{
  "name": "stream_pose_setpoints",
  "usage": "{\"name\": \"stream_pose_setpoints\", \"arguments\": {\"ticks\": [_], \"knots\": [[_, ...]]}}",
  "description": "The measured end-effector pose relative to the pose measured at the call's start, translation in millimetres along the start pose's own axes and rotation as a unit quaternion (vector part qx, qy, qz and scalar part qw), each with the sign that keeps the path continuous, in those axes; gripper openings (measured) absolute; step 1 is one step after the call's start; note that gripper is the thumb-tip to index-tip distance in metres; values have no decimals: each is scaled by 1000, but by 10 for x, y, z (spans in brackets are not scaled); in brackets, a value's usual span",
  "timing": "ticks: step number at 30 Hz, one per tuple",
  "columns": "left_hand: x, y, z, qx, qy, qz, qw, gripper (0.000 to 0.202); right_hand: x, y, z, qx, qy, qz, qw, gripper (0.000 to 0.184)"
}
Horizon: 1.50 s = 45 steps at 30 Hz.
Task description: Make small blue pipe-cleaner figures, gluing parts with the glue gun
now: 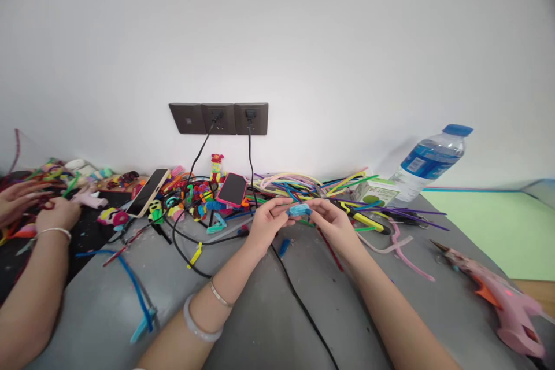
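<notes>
Between my two hands is a small light-blue fuzzy piece, folded like pipe cleaner (299, 210), with darker blue ends. My left hand (269, 221) pinches its left end. At its right end, the fingers of my right hand (330, 219) are closed on the darker blue part. Both hands are raised a little above the grey table (260, 312). Below them lies a short dark-blue piece (284, 247). A bent blue pipe cleaner (130, 277) with a light-blue end rests at the left of the table.
A pink glue gun (498, 295) lies at right, near a tilted water bottle (429, 162). Loose pipe cleaners (299, 182), two phones (233, 189) and small fuzzy figures (216, 167) line the wall. Black cables (299, 300) cross the table. Another person's hands (56, 214) work at far left.
</notes>
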<state>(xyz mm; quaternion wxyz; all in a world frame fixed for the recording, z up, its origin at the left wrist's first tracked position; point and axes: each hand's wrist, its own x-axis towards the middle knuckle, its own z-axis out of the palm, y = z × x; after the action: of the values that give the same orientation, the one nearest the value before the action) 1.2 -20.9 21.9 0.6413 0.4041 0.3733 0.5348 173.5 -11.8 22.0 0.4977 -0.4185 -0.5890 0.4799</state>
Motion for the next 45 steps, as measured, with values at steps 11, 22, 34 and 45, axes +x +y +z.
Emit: {"name": "stream_pose_setpoints", "arguments": {"ticks": [11,22,34,45], "knots": [[12,-28,-13,-8,-10,13,1000,37,4,8,0,3,-4,-1,1000,29],[24,-29,-16,-1,-8,18,1000,37,8,24,-7,11,-5,12,1000,29],[16,-26,4,-22,6,-2,1000,36,10,40,18,21,21,3,1000,28],[30,-50,-7,-17,23,13,999,36,-22,17,124,38,-2,16,999,34]]}}
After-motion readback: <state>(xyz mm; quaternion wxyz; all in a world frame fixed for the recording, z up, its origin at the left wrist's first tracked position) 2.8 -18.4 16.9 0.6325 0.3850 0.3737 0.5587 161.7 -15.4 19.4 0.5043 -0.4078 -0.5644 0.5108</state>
